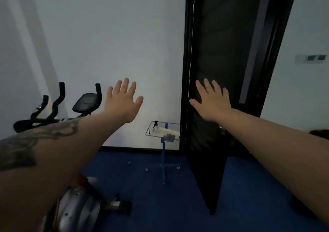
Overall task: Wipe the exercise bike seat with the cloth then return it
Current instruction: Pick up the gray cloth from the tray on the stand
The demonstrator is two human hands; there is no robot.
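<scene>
My left hand and my right hand are both stretched out in front of me at chest height, backs up, fingers spread, holding nothing. The exercise bike stands at the lower left; its black handlebars and console show above my left forearm. The seat is not visible. A pale cloth lies in a small wire tray on a blue stand by the wall, below and between my hands, with a spray bottle beside it.
An open dark door stands at the right, its edge reaching down to the blue carpet. The stand's blue pole and cross base rest on the floor beside it. A white wall fills the back.
</scene>
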